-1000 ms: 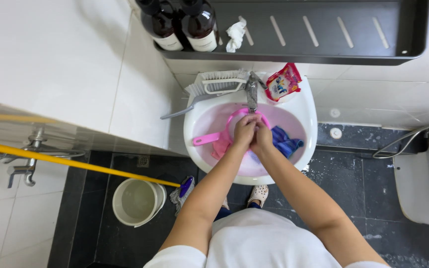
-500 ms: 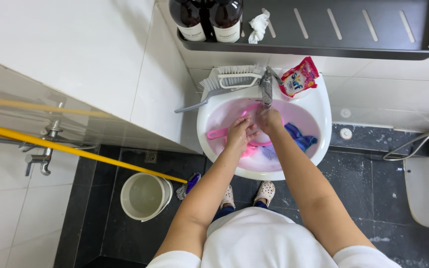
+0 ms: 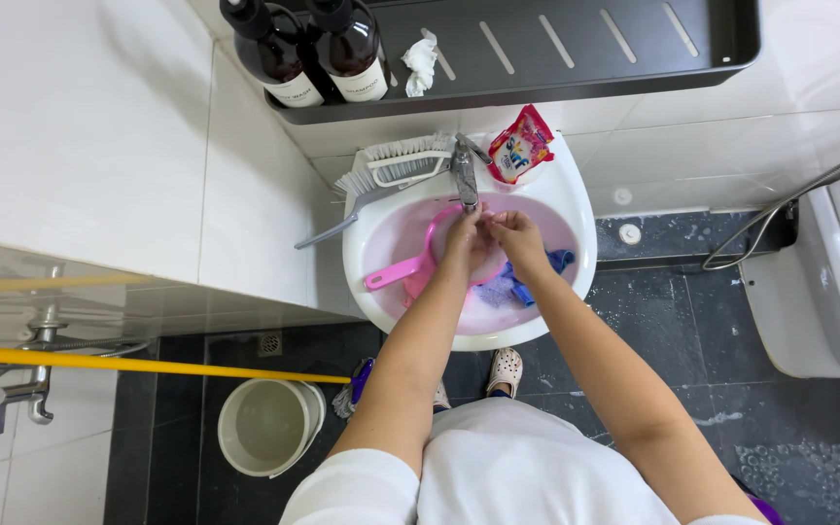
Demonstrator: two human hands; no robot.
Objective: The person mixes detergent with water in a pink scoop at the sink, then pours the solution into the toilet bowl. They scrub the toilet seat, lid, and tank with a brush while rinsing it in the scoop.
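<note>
As your hands, left hand (image 3: 466,233) and right hand (image 3: 515,231), meet curled under the faucet (image 3: 464,175), gripping nothing visible, the soaked blue cloth (image 3: 527,282) lies limp in the basin (image 3: 576,209): soft, heavy, best bunched.

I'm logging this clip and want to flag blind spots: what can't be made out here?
Head view only:
- Whether water runs from the tap: too fine to see.
- What the left hand and right hand hold between them: the fingers hide it.
- Most of the pink scoop and blue cloth: the forearms cover them.
- Toilet: cut off by the right edge.
</note>
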